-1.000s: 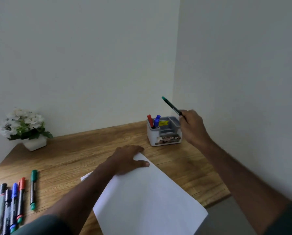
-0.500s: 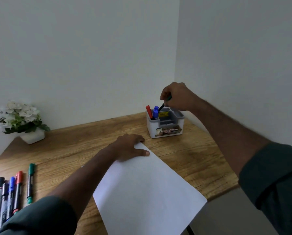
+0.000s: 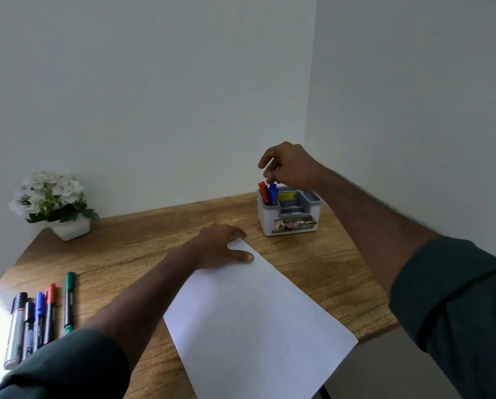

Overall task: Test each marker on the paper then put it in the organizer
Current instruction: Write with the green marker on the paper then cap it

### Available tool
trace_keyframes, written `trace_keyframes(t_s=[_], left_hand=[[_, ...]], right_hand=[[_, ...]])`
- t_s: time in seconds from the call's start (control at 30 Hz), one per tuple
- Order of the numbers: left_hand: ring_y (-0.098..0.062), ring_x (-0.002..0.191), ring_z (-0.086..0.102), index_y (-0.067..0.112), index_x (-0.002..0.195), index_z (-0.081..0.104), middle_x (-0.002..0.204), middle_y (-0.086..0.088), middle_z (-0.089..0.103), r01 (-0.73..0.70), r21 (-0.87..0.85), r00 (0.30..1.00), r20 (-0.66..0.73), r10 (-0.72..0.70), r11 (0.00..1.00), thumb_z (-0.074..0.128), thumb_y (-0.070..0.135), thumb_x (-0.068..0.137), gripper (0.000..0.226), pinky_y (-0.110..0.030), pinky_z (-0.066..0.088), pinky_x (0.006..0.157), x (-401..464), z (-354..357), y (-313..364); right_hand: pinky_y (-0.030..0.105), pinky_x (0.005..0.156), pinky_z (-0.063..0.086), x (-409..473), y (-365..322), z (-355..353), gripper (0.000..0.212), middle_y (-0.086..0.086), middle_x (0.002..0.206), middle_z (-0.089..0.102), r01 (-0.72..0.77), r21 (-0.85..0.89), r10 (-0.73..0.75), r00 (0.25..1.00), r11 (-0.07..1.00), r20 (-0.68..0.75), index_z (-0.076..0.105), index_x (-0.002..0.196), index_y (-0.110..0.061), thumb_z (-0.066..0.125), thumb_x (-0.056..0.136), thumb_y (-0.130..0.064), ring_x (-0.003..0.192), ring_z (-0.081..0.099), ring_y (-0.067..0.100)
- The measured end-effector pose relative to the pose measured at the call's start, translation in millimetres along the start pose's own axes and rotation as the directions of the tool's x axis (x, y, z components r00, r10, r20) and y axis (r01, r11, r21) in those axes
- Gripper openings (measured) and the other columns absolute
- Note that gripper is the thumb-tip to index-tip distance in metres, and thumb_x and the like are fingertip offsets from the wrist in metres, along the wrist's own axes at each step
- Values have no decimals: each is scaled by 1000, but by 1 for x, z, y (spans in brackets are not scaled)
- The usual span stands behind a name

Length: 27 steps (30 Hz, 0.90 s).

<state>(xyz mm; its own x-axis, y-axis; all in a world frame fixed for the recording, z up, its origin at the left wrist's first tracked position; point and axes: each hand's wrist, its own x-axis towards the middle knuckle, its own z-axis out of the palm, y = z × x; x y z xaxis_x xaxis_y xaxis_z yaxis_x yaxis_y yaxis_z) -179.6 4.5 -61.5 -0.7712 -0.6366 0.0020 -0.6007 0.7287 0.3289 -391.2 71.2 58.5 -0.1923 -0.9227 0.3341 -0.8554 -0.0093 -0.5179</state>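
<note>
A white and grey organizer (image 3: 293, 224) stands at the table's far right, with a red marker (image 3: 262, 192) and a blue marker (image 3: 273, 193) upright in its left compartment. My right hand (image 3: 290, 168) hovers just above those markers, thumb and forefinger apart, with nothing visible between them. The green marker it carried is out of sight. My left hand (image 3: 221, 246) lies flat on the far corner of the white paper (image 3: 255, 326). Several capped markers (image 3: 39, 318) lie in a row at the near left, a green one (image 3: 69, 300) rightmost.
A white pot of white flowers (image 3: 54, 203) sits at the far left of the wooden table (image 3: 126, 249). Two walls meet in a corner right behind the organizer. The paper's near corner overhangs the table's front right edge.
My right hand carried a green marker to the organizer, lowered it into the left compartment and now has lifted off with its fingers apart. My left hand stayed on the paper.
</note>
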Motion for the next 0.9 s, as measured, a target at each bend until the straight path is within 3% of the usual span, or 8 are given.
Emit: trace_keyframes(t_s=[0.1, 0.2, 0.3, 0.5, 0.67, 0.8, 0.9], left_hand=[[-19, 126, 51, 25, 133, 60, 141, 3, 58, -26, 8, 998, -52, 26, 1000, 68, 56, 85, 58, -37, 44, 104, -8, -7, 3], [-14, 117, 55, 22, 126, 65, 129, 8, 62, -32, -39, 990, -138, 26, 999, 70, 50, 87, 48, -28, 43, 92, -21, -19, 1], [-9, 110, 60, 24, 116, 68, 119, 11, 66, -28, -104, 971, -241, 2, 994, 73, 46, 86, 38, -22, 42, 86, -38, -34, -11], [-9, 95, 66, 13, 104, 75, 102, 4, 74, 19, -74, 928, -370, -45, 997, 75, 25, 86, 21, -21, 50, 84, -97, -67, -47], [-8, 73, 64, 14, 85, 75, 79, 6, 71, 128, -62, 871, -470, -142, 990, 71, 10, 85, 6, -7, 40, 64, -165, -74, -102], [-14, 66, 60, 18, 73, 73, 69, 6, 67, 246, -84, 818, -516, -254, 966, 66, 11, 80, 12, -26, 47, 65, -210, -75, -143], [-14, 68, 64, 14, 73, 75, 69, 6, 69, 303, -86, 783, -546, -299, 949, 67, 5, 82, 15, -25, 47, 66, -232, -74, -161]], right_hand=[[5, 60, 49, -2, -7, 0, 20, 2, 94, 70, 72, -83, -81, 990, 994, -112, 74, 106, -8, 68, 89, 3, 76, 66, 6], [22, 78, 59, -3, -26, 8, 17, -2, 88, 71, 170, -107, -190, 959, 980, -209, 77, 95, -10, 65, 87, 0, 74, 65, 6], [29, 82, 59, -7, -53, 30, 19, -1, 88, 74, 253, -78, -264, 941, 964, -213, 77, 90, -15, 63, 85, -3, 84, 69, 13], [34, 81, 58, -27, -108, 103, 20, -2, 87, 73, 285, -6, -285, 958, 958, -16, 74, 82, -23, 64, 80, -6, 84, 66, 13], [33, 75, 59, -55, -158, 170, 7, 1, 86, 74, 278, 8, -273, 936, 961, 225, 75, 87, -16, 69, 85, -15, 81, 69, 16], [33, 70, 59, -69, -199, 217, 15, 1, 86, 74, 272, 35, -266, 894, 962, 362, 76, 88, -16, 74, 87, -31, 79, 69, 15], [26, 56, 48, -74, -221, 239, 20, 0, 75, 69, 254, 28, -245, 890, 967, 384, 71, 78, -17, 74, 86, -35, 71, 68, 17]])
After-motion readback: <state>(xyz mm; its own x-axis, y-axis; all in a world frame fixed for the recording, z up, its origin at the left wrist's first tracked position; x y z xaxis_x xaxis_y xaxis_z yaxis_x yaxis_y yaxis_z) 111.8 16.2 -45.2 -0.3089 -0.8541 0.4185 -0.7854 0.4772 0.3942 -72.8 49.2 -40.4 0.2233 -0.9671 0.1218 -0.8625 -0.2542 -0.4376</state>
